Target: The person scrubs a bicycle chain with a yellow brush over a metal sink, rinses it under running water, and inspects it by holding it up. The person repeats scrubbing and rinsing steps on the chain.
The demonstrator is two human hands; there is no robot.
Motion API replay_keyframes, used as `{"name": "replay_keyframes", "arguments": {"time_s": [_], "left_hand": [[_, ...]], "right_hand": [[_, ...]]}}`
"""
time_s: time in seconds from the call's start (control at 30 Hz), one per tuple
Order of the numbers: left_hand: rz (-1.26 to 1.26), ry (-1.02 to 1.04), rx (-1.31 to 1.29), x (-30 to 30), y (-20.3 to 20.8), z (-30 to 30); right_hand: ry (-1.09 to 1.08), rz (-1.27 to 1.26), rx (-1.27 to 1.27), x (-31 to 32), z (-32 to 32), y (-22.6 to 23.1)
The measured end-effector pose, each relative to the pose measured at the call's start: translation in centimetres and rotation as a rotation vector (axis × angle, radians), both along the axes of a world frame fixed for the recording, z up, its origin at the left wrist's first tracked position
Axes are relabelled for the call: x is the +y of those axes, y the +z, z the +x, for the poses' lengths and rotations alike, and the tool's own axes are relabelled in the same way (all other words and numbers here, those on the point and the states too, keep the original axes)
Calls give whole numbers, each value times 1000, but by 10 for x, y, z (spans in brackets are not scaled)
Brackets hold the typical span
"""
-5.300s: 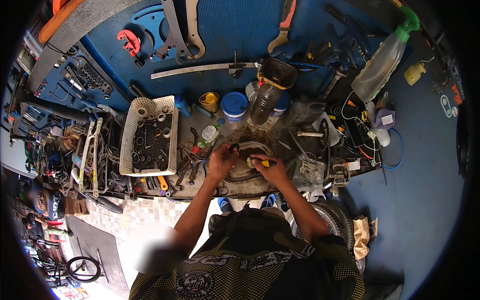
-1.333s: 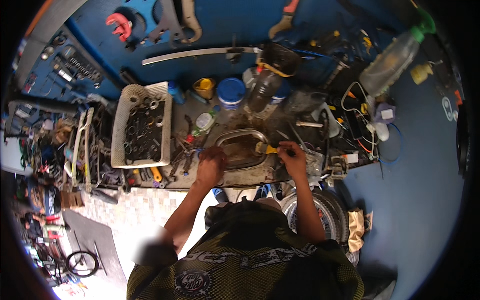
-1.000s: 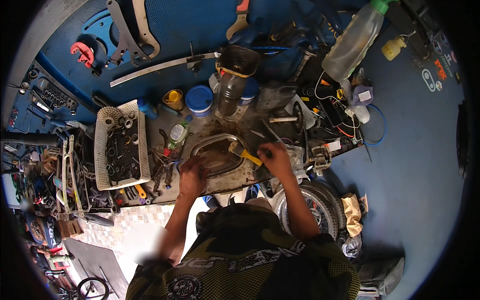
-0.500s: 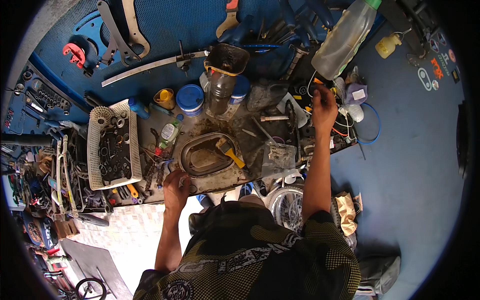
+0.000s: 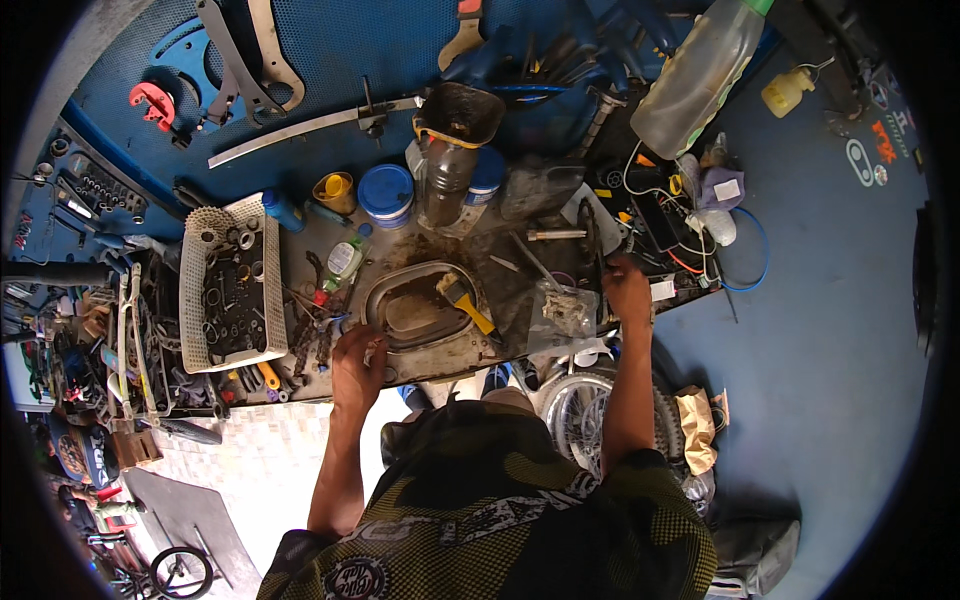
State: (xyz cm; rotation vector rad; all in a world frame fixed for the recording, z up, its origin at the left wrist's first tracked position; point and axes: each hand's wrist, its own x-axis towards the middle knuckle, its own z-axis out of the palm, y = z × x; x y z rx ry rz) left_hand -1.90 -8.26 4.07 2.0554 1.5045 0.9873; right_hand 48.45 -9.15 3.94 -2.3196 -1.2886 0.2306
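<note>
My left hand (image 5: 358, 366) is at the bench's front edge with its fingers curled; whatever they may hold is hidden. Just right of it lies an oval metal tray (image 5: 374, 300), stained brown, with a yellow-handled paintbrush (image 5: 467, 306) across its right rim. My right hand (image 5: 628, 292) is low over the bench's right side, its fingers bent together beside a dark bicycle chain (image 5: 597, 228). Its fingertips are too dark to show what is in them. Left of that hand lies a clear plastic bag (image 5: 562, 312) with pale contents.
A cream basket (image 5: 190, 300) of small metal parts stands on the left. Behind the tray are a green-labelled bottle (image 5: 345, 259), a blue-lidded tub (image 5: 385, 190) and a cut dark bottle (image 5: 447, 185). Cables and a black box (image 5: 655, 221) crowd the right corner. A bicycle wheel (image 5: 580, 410) is below.
My right hand has drawn back toward me from the cables, uncovering the black box. The left hand has shifted slightly, its fingers still bent. The view has shifted a little.
</note>
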Motion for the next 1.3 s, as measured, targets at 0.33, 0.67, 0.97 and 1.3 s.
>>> {"name": "replay_keyframes", "arguments": {"time_s": [0.33,0.67,0.97,1.3], "left_hand": [[18,-18,35,0,10,-5],[78,59,46,4,38,-15],[-3,-52,40,41,100,1],[115,-458,136,92,142,72]], "right_hand": [[227,488,-228,72,-16,79],[594,1,-55,191,0,78],[869,206,-219,160,-51,99],[1119,178,-246,122,-125,160]]}}
